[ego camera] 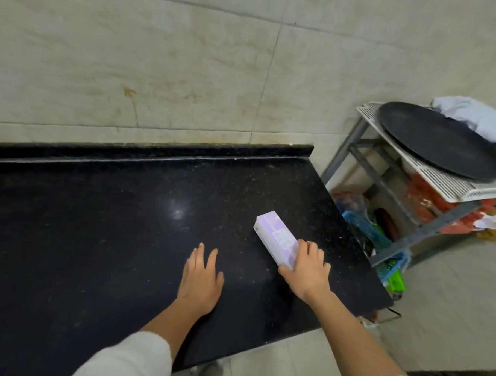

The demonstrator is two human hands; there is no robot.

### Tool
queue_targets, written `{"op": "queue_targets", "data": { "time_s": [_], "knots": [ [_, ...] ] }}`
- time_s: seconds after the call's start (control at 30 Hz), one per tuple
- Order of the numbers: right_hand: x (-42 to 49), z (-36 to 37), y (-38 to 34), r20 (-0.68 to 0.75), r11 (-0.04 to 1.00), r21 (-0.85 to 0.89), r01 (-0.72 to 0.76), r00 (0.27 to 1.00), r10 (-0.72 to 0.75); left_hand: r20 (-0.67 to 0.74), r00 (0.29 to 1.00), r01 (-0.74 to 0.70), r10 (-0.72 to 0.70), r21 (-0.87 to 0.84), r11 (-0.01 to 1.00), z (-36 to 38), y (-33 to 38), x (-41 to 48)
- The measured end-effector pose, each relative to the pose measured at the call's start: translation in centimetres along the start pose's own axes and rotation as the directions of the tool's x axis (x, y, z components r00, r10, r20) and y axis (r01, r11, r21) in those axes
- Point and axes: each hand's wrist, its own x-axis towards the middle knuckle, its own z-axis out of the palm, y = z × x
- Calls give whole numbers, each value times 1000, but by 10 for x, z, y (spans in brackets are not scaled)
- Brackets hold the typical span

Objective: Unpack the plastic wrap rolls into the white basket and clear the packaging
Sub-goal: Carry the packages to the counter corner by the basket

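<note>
A long pale purple and white box (273, 234) lies on the black counter (97, 224), near its right end, angled away from me. My right hand (305, 270) grips the near end of the box, fingers over its top. My left hand (201, 276) rests flat on the counter to the left of the box, fingers spread, holding nothing. No white basket is in view.
The tiled wall (161, 70) runs behind the counter. To the right stands a grey metal rack (396, 211) with a white slatted shelf holding a black round pan (439, 142) and a pale cloth (477, 115). Blue and green baskets (364, 224) sit low in the rack.
</note>
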Motion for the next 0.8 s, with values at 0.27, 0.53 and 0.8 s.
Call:
{"op": "queue_targets", "data": {
  "time_s": [0.27, 0.53, 0.8],
  "knots": [
    [43, 10, 3, 131, 999, 44, 19, 991, -24, 29, 997, 73, -75, 72, 995, 34, 6, 9],
    [53, 23, 3, 151, 993, 107, 47, 987, -63, 66, 992, 103, -109, 96, 990, 34, 7, 10],
    [58, 21, -2, 154, 972, 178, 155, 971, -183, 63, 957, 285, -284, -13, 958, 29, 22, -3]
  ]
}}
